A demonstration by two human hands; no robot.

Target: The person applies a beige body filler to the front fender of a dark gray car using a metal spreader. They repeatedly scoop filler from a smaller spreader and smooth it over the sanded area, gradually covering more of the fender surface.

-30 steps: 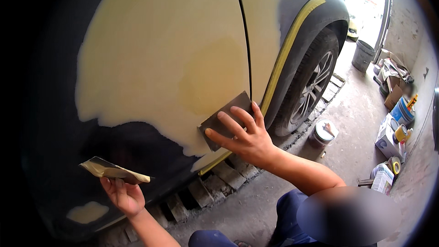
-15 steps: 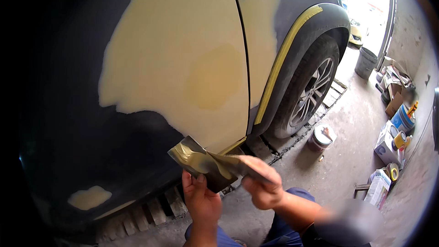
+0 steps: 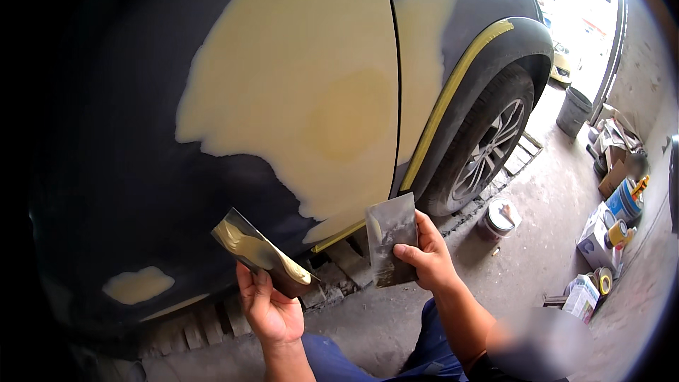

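My left hand (image 3: pixel 272 304) grips a thin dark spreader plate (image 3: pixel 286 283) loaded with a ridge of cream-yellow filler (image 3: pixel 244 240), held low before the car door. My right hand (image 3: pixel 431 262) holds a second metal spreader (image 3: pixel 389 230) upright, with a small smear of filler on it; it is apart from the left plate. The dark car door (image 3: pixel 141 170) carries a large cream filler patch (image 3: pixel 283 78) with a yellower area, plus a small patch (image 3: pixel 138 284) lower left. Yellow tape (image 3: pixel 467 64) runs along the wheel arch trim.
A wheel (image 3: pixel 488 148) stands beside paving blocks. A white-lidded tub (image 3: pixel 500 216) sits on the concrete floor (image 3: pixel 523 262). Along the right wall lie a grey bucket (image 3: pixel 574 112), cardboard, a blue pail (image 3: pixel 624 200), a white box (image 3: pixel 593 244) and tape rolls. An open doorway shows another car (image 3: pixel 561 65).
My right spreader has left the door, met the left plate, and now stands apart, tilted upright. My left plate has moved right and down from where it was first. The view has shifted.
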